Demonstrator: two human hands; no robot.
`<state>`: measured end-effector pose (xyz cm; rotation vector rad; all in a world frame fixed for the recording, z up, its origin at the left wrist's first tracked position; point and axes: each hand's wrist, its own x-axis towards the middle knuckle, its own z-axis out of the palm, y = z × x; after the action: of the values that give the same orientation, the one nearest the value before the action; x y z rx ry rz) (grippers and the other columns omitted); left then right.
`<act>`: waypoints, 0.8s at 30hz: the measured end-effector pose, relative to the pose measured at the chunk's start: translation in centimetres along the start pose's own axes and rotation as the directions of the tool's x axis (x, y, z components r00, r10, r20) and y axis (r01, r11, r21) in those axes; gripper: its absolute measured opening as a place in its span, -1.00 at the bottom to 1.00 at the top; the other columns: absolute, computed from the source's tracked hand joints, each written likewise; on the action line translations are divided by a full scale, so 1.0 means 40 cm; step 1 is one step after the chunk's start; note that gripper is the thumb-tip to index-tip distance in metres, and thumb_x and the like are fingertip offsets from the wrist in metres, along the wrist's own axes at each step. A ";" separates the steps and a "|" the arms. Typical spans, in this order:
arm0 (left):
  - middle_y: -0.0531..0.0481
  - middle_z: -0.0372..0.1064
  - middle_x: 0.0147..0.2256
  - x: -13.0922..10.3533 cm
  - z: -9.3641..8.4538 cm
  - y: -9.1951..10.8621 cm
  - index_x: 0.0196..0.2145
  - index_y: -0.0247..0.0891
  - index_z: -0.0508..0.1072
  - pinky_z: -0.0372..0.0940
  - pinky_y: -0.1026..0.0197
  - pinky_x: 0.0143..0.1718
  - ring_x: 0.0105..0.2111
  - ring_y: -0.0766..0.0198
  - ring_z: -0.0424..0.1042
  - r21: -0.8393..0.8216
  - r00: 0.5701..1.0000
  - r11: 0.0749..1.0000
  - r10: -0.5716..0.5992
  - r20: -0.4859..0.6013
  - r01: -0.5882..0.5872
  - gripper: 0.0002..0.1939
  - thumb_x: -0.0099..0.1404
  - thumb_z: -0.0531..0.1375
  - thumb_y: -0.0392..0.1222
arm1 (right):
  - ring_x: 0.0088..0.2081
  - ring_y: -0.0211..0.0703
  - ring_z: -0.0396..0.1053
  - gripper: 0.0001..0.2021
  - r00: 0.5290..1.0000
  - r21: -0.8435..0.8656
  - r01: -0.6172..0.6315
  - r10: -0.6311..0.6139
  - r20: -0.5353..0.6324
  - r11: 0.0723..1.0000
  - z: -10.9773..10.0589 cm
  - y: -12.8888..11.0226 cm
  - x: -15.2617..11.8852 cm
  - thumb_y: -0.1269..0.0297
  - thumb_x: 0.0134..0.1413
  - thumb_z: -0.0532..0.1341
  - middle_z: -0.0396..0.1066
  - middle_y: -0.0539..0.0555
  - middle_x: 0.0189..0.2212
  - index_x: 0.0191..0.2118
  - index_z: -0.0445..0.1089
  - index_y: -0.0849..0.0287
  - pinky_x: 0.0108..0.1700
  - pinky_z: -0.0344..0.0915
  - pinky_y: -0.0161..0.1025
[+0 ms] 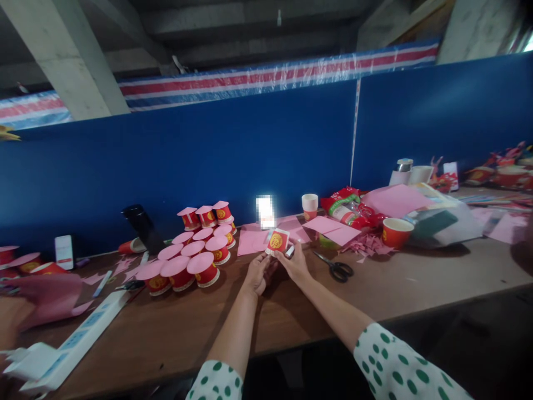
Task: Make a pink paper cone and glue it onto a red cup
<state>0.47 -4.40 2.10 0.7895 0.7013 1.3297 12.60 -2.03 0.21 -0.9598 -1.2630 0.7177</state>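
Observation:
In front of me I hold a small red paper cup (278, 241) with a gold emblem and a pale rim. My left hand (259, 273) is closed on its lower left side. The fingers of my right hand (296, 265) grip it from the right. A small white piece (290, 251) shows by the right fingers; what it is I cannot make out. Pink paper (250, 239) lies on the table just behind the cup. To the left stand several red cups (207, 276) topped with pink paper discs. Black-handled scissors (336, 269) lie right of my right hand.
A power strip (85, 336) runs along the left of the brown table (375, 297), near another person's hand (14, 319). A black bottle (144, 226) stands behind the cups. Right are a white-rimmed cup (310, 206), pink scraps (366, 244) and a red cup (396, 233). A blue partition (233, 150) closes the back.

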 end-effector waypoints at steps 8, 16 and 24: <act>-0.05 0.45 -0.32 0.011 -0.008 -0.001 -0.32 -0.34 0.42 0.33 0.37 -0.28 -0.34 0.38 0.44 -0.009 0.997 1.000 0.025 -0.072 -0.026 -0.81 0.05 0.27 -0.30 | -0.33 -0.17 0.39 -0.36 0.994 -0.164 0.047 -0.062 -0.091 0.985 -0.011 -0.026 -0.002 0.17 -0.22 0.30 0.33 0.11 -0.14 0.04 0.08 0.12 -0.27 0.34 -0.21; -0.02 0.43 -0.34 0.014 -0.009 -0.005 -0.39 -0.35 0.41 0.31 0.38 -0.28 -0.37 0.42 0.41 -0.008 0.987 0.996 0.087 -0.136 -0.089 -0.85 0.03 0.27 -0.33 | -0.28 -0.14 0.38 -0.67 0.976 -0.292 0.206 -0.219 -0.013 0.934 -0.026 -0.063 -0.018 0.34 0.05 0.03 0.42 0.06 -0.29 -0.01 0.18 0.13 -0.21 0.29 -0.22; -0.04 0.44 -0.41 0.014 -0.001 -0.003 -0.36 -0.38 0.43 0.29 0.42 -0.37 -0.45 0.43 0.42 0.031 0.986 0.997 0.076 -0.151 -0.072 -0.85 0.03 0.26 -0.34 | -0.35 -0.12 0.38 -0.71 0.961 -0.288 0.276 -0.269 0.062 0.917 -0.025 -0.104 -0.029 0.18 0.18 -0.04 0.46 0.14 -0.36 -0.26 0.39 0.15 -0.26 0.28 -0.23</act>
<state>0.58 -3.86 1.98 0.7462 0.8175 1.4621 13.12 -5.08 3.38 -0.9895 -1.5154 0.3261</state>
